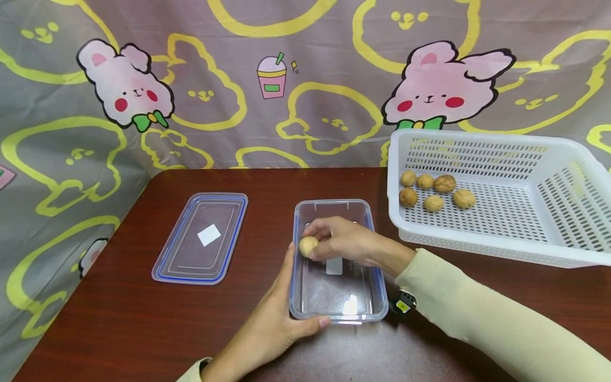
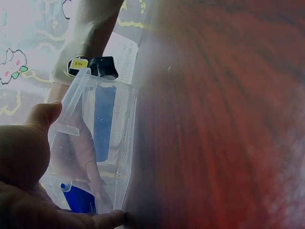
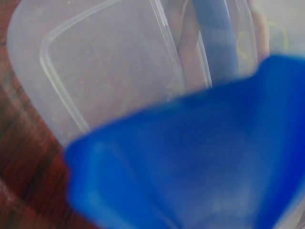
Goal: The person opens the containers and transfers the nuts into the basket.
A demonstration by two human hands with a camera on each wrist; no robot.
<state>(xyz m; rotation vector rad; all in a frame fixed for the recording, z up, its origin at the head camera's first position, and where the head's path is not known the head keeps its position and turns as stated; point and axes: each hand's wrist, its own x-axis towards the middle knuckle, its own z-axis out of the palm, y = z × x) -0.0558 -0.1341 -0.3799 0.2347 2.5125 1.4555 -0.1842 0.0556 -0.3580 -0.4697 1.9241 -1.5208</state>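
A walnut (image 1: pixel 308 246) is pinched between the thumb and fingers of my right hand (image 1: pixel 343 240), inside the clear plastic container (image 1: pixel 338 320) near its left wall. My left hand (image 1: pixel 274 318) holds this container at its front left corner, thumb at the front rim and fingers along the left side. The left wrist view shows the left hand (image 2: pixel 24 167) around the container (image 2: pixel 124 138), which has a blue latch (image 2: pixel 78 198). In the right wrist view, a blurred blue shape (image 3: pixel 190 157) covers much of the clear container (image 3: pixel 114 62); the walnut cannot be made out there.
A white perforated basket (image 1: pixel 487 241) with several walnuts (image 1: pixel 444 184) in its left part stands at the right. At the left, a clear lid (image 1: pixel 188 254) with a blue seal lies flat on the dark red-brown table (image 1: pixel 119 313). A patterned cloth (image 1: pixel 200 106) hangs behind.
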